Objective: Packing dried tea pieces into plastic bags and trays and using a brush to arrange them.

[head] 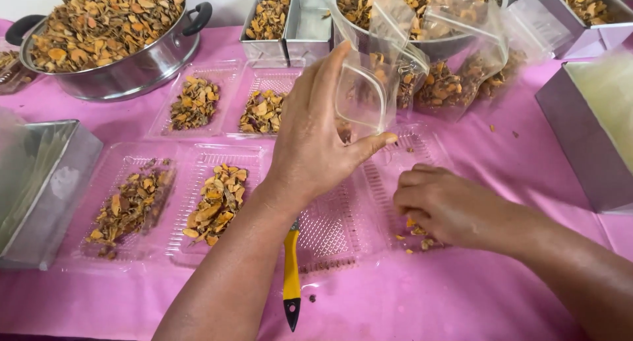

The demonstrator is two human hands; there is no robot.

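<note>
Hands work over clear trays (343, 232): left hand (316, 140) pinches a lifted clear lid (361, 97) at twelve o'clock; right hand (448, 206) curls loosely over orange chips (414, 230).

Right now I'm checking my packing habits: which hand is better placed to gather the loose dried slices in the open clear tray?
Right. The right hand already rests on the loose slices in the clear tray, while the left hand is raised, pinching a clear lid.
</note>
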